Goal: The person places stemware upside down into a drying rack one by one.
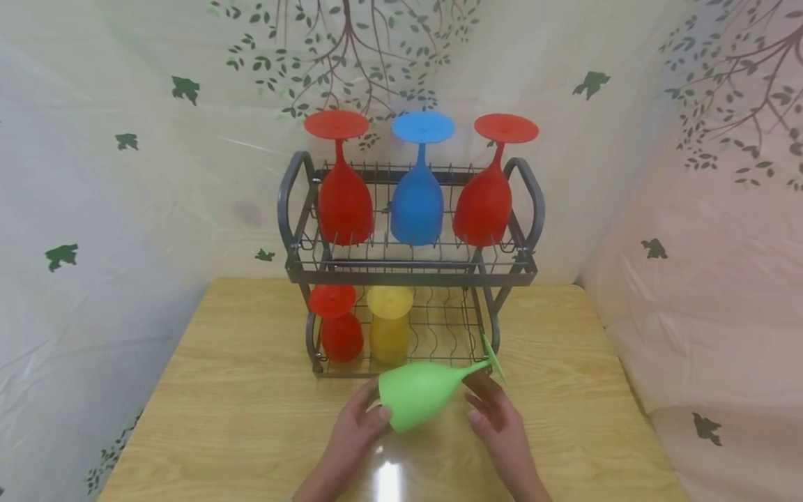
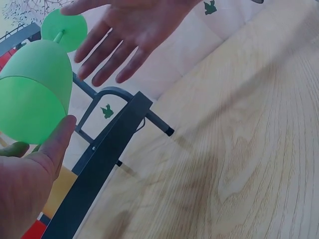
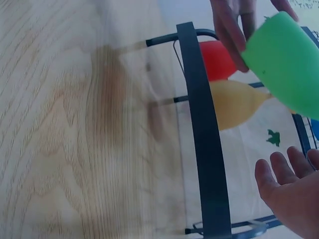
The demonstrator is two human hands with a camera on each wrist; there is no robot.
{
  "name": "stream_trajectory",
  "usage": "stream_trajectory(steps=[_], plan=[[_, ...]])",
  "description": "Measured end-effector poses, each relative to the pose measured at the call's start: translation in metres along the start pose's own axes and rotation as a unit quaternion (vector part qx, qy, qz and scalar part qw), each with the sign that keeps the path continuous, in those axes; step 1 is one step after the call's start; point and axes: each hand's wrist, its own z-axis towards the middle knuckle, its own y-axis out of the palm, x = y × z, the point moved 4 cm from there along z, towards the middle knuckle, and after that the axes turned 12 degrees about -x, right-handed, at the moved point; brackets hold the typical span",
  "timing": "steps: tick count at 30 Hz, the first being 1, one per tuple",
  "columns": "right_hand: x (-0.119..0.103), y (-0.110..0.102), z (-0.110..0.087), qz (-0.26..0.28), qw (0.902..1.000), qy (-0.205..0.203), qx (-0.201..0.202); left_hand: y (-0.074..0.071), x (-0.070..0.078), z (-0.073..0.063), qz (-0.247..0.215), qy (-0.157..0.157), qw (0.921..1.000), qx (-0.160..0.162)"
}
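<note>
A green plastic goblet point(image 1: 419, 394) is held in the air on its side, just in front of the rack, its foot pointing right. My left hand point(image 1: 357, 429) pinches it at the rim, thumb on the near side; the other fingers are mostly hidden behind the bowl. Close by the stem is my right hand point(image 1: 498, 422), which looks apart from the goblet in the left wrist view, where the fingers point(image 2: 114, 56) spread out loosely. The right wrist view shows the green bowl point(image 3: 289, 62) above the right hand's fingers point(image 3: 284, 169).
A dark two-tier dish rack point(image 1: 410, 277) stands at the table's back. Upside down on top are a red goblet point(image 1: 345, 206), a blue goblet point(image 1: 417, 206) and another red goblet point(image 1: 483, 206). Below sit a red goblet point(image 1: 341, 338) and a yellow goblet point(image 1: 389, 339). The wooden table point(image 1: 238, 390) extends around it.
</note>
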Motion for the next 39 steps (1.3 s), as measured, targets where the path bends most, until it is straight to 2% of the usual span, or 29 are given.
stream_trajectory(steps=[6,12,16,21,25,29,32,39], plan=[[0.005,0.012,0.003,0.013,0.9980,0.062,-0.010,0.005,0.000,0.004,-0.013,0.015,0.9997,-0.014],[0.007,0.021,0.003,0.009,0.9959,0.090,-0.013,0.009,0.000,0.007,-0.011,0.011,0.9999,-0.007],[0.006,0.023,0.004,0.012,0.9965,0.083,-0.004,0.012,0.002,0.006,0.013,-0.004,0.9999,-0.001],[0.003,0.022,0.006,-0.006,0.9982,0.059,0.003,0.014,0.003,0.005,0.067,-0.020,0.9976,-0.003],[0.005,0.016,0.007,-0.032,0.9972,0.066,0.012,0.011,0.001,0.004,0.108,-0.002,0.9941,-0.008],[0.010,0.005,0.011,-0.062,0.9930,0.097,0.026,0.005,-0.001,-0.001,0.149,0.016,0.9885,0.022],[0.013,-0.004,0.016,-0.083,0.9909,0.098,0.040,0.000,0.000,-0.005,0.175,0.016,0.9833,0.049],[0.015,-0.018,0.032,-0.147,0.9859,0.029,0.073,-0.009,0.004,-0.011,0.198,0.037,0.9770,0.069]])
